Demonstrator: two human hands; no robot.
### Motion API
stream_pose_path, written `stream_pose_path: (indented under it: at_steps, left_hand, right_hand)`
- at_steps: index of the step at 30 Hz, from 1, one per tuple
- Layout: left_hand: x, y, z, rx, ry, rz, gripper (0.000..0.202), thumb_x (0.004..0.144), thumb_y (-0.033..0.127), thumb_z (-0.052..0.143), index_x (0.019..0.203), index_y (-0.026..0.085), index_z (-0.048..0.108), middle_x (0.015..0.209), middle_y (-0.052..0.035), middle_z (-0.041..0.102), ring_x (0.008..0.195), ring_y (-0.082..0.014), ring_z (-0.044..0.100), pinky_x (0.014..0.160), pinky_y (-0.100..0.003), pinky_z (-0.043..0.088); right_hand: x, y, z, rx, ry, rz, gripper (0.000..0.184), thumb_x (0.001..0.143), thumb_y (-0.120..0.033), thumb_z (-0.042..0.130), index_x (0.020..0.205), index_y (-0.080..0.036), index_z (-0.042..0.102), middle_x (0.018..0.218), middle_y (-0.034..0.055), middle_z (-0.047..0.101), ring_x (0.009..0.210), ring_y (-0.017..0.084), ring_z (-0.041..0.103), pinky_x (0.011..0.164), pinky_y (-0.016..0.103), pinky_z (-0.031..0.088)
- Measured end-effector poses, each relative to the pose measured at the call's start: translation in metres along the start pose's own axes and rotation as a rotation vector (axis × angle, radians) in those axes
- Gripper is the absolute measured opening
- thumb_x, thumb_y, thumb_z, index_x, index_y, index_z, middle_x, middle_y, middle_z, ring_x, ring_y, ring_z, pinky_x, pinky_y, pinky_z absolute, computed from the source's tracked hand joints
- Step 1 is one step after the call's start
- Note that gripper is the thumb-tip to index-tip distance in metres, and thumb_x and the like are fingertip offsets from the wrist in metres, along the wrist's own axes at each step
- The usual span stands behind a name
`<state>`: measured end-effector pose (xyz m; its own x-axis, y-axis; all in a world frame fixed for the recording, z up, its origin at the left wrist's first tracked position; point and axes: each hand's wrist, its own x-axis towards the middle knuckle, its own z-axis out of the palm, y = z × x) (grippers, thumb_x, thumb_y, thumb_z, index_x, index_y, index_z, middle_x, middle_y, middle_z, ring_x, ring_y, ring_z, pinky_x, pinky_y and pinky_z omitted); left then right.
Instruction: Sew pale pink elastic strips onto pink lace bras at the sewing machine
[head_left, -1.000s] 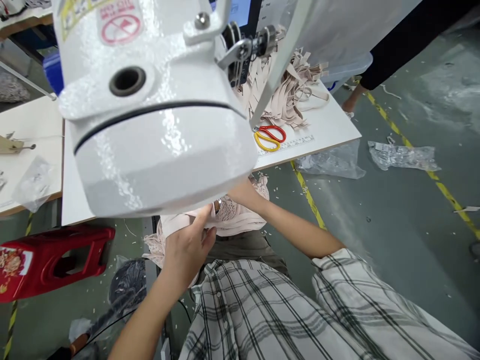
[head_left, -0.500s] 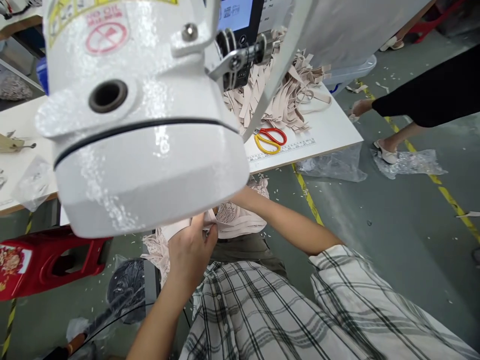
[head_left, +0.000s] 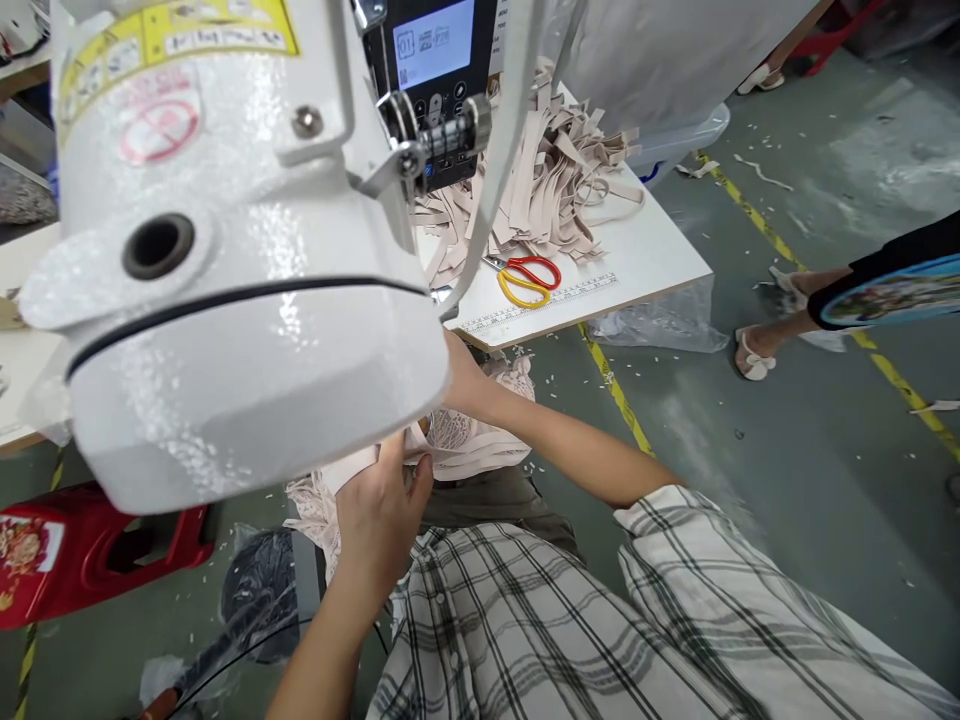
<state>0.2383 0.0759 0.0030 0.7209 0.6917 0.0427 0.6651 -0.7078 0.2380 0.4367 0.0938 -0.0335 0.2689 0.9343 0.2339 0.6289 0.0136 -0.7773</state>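
Note:
A white sewing machine head (head_left: 225, 300) fills the upper left and hides the needle area. Below it my left hand (head_left: 382, 510) pinches pale pink lace fabric (head_left: 480, 440) at its edge, fingers closed on the cloth. My right forearm reaches under the machine from the right; only the wrist and the base of my right hand (head_left: 457, 375) show, the fingers hidden behind the machine. The fabric drapes over my lap above a plaid shirt.
A pile of beige elastic strips (head_left: 540, 190) lies on the white table (head_left: 660, 260) beside red-and-yellow scissors (head_left: 529, 280). The machine's control screen (head_left: 435, 45) glows behind. A red stool (head_left: 82, 550) stands at left. Another person's sandalled feet (head_left: 750, 355) are on the floor at right.
My view has shifted so the machine sits lower and further left. My left hand stays on the fabric. The other person has walked to the right along the yellow line.

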Motion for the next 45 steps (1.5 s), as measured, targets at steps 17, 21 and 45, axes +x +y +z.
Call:
stream_pose_path:
  at_steps: [17,21,45]
  left_hand:
    - [-0.002,0.001,0.0,0.037,0.003,0.017,0.059,0.093,0.036,0.057,0.148,0.019,0.042,0.072,-0.0031,0.068,0.053,-0.0153,0.056,0.049,-0.024,0.029]
    - [-0.002,0.002,0.002,0.052,-0.001,0.044,0.06,0.093,0.034,0.058,0.149,0.02,0.042,0.08,-0.0059,0.07,0.057,-0.0153,0.058,0.048,-0.024,0.028]
    - [-0.058,0.018,0.023,-0.438,-0.026,0.282,0.068,0.094,0.034,0.061,0.152,0.015,0.031,0.101,-0.0115,0.076,0.083,-0.022,0.074,0.065,-0.029,0.058]
  right_hand:
    - [-0.032,0.016,0.005,0.527,0.237,0.087,0.041,0.092,-0.037,0.059,0.129,-0.021,0.054,0.112,0.0053,0.06,0.068,0.01,0.049,0.068,0.026,0.047]
    - [-0.048,0.02,0.003,0.565,0.224,0.188,0.037,0.092,-0.039,0.06,0.124,-0.021,0.057,0.104,0.0038,0.061,0.073,0.011,0.053,0.071,0.027,0.048]
    - [-0.133,-0.023,-0.02,0.97,0.001,0.488,0.036,0.086,-0.053,0.065,0.093,-0.018,0.064,0.081,0.0011,0.063,0.07,0.013,0.056,0.063,0.025,0.043]
